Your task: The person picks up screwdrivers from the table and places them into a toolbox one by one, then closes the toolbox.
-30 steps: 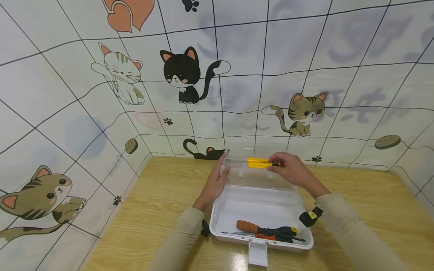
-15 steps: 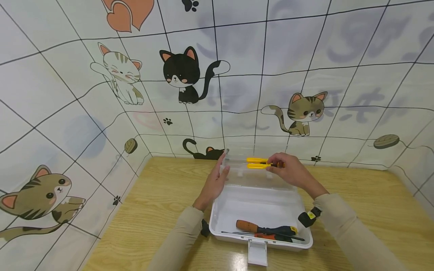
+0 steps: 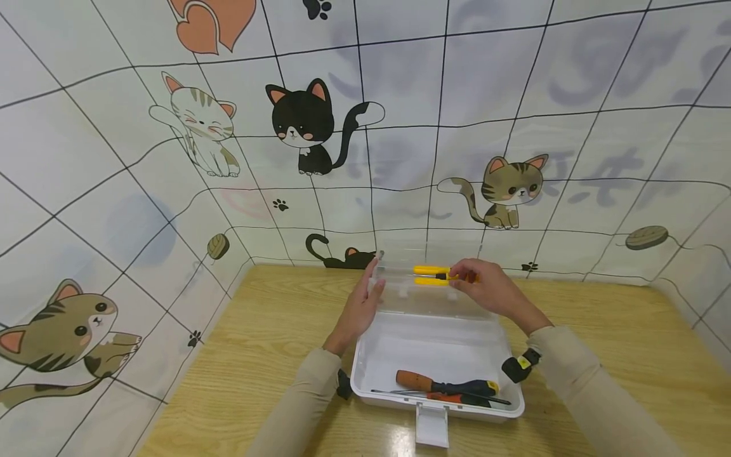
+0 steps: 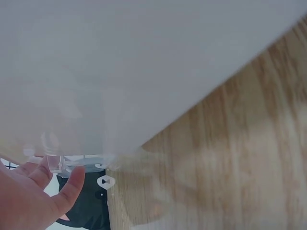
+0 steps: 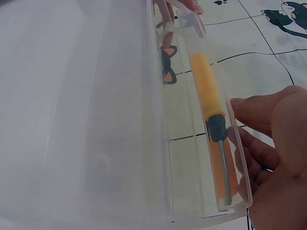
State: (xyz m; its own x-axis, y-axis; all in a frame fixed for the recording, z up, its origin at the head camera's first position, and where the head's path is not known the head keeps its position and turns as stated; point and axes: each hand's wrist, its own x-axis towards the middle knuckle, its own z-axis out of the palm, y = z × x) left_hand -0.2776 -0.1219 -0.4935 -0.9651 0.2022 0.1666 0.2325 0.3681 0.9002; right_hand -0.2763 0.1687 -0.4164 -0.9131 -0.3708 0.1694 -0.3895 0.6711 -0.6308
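A white plastic box (image 3: pixel 371 355) lies open on the wooden table (image 3: pixel 274 330), its clear lid (image 3: pixel 434 298) standing upright at the back. My left hand (image 3: pixel 372 282) rests with straight fingers against the lid's left edge; its fingertips (image 4: pixel 72 179) touch the clear corner. My right hand (image 3: pixel 460 279) pinches a yellow-handled screwdriver (image 3: pixel 431 275) at the lid's top rim. In the right wrist view the yellow-handled screwdriver (image 5: pixel 207 91) shows through the clear rim, with my fingers (image 5: pixel 268 153) curled beside it. An orange-and-black screwdriver (image 3: pixel 445 384) lies in the box near its front wall.
A thinner red-handled tool (image 3: pixel 457 399) lies beside the orange-and-black screwdriver. The box latch (image 3: pixel 429 426) hangs over the front. Cat-patterned walls (image 3: pixel 308 127) close in the table at the back and both sides. Bare wood (image 3: pixel 617 330) lies right of the box.
Both hands stay at the lid's top edge with the yellow-handled screwdriver; only the view has drifted slightly.
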